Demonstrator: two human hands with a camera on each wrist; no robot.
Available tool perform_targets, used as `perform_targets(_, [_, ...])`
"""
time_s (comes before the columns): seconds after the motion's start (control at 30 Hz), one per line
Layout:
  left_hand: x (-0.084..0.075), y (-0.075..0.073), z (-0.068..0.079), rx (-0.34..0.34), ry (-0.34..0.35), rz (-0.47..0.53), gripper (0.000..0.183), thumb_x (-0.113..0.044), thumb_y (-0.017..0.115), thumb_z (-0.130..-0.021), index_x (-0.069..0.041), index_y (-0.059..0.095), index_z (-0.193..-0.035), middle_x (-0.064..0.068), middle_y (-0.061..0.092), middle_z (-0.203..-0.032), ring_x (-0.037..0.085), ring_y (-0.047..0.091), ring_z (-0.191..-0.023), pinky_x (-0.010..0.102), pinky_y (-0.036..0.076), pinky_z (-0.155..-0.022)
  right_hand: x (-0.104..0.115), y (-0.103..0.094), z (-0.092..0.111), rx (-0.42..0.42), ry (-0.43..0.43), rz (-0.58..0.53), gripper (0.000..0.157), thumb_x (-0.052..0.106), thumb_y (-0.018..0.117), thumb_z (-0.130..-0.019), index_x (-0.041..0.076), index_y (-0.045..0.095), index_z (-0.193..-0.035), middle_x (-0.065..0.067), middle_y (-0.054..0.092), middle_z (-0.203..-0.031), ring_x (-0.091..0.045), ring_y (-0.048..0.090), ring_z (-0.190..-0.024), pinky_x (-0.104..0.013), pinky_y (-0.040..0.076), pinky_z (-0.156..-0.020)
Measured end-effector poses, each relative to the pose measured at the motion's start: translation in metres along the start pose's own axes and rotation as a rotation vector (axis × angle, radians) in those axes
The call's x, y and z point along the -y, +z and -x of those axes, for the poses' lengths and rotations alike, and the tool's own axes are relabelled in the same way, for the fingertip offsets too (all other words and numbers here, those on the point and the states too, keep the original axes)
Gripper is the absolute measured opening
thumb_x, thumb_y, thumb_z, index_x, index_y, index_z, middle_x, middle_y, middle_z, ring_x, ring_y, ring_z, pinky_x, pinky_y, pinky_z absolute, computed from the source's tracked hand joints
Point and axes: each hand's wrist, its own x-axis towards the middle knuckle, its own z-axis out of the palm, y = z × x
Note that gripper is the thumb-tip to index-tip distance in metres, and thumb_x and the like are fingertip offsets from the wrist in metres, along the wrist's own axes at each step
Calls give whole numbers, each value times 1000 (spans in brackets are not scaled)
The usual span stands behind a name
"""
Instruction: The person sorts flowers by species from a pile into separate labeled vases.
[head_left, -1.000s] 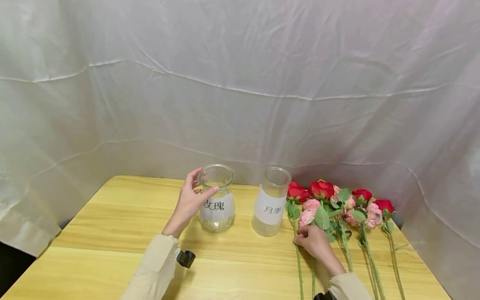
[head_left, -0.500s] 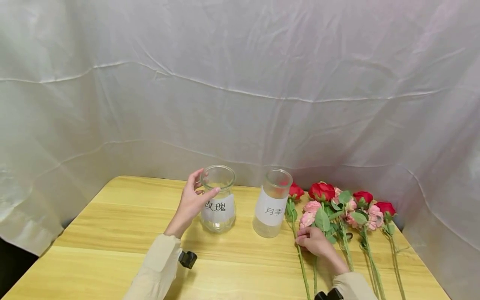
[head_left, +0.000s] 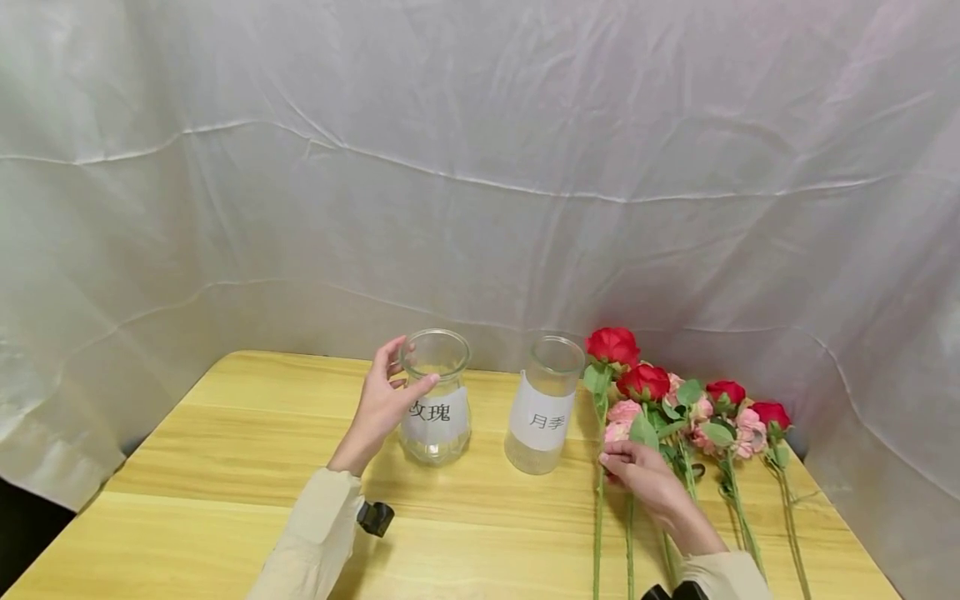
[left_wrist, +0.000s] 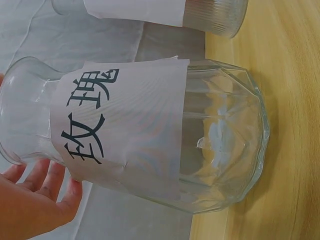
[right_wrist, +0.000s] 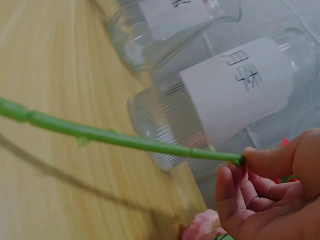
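Note:
My left hand holds a round-bodied glass vase by its neck, thumb in front and fingers behind. A white paper label with dark characters wraps that vase, which stands upright on the table. With thumb and fingertips my right hand pinches the green stem of a red rose. Its bloom is raised at the far end, right of a straight, ribbed glass vase that bears another white label. In the right wrist view the stem slants above the wood and casts a shadow.
Several more red roses and pink flowers lie on the right of the wooden table, stems toward the near edge. A pale cloth curtain hangs behind and on both sides.
The pinched rose has lifted: its bloom rises from behind the ribbed vase's rim to beside it, on the right. My right hand has moved slightly up and right. The left hand stays on its vase.

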Motion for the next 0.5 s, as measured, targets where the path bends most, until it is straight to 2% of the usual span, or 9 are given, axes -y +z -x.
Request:
perform_targets(0.07, [8,-1,-3,-2,10,2,78,-20,74,-76,-9,28,-138,9,39,-135,26,36,-119,40,30,-97,3,-1,2,11,-12,-42,29,0,47,-91,-18,41,-113,-15,53,-94,-15,52,-78,-28,49,-69])
perform_targets(0.23, [9,-1,-3,-1,15,-1,78,-20,74,-76,-10,28,-138,9,39,-135,26,36,-118,40,31,-96,7,-6,9,64,-56,-178,29,0,49,-91,-17,38,-112,-12,52,-95,-13,53,-81,-27,49,-74])
perform_targets(0.5, [12,1,-4,-16,26,-13,77,-20,74,-76,-9,29,-137,9,40,-133,26,38,-116,41,32,-94,10,-7,24,117,-176,-325,19,4,55,-89,-5,44,-102,-10,53,-95,-11,55,-81,-26,49,-74])
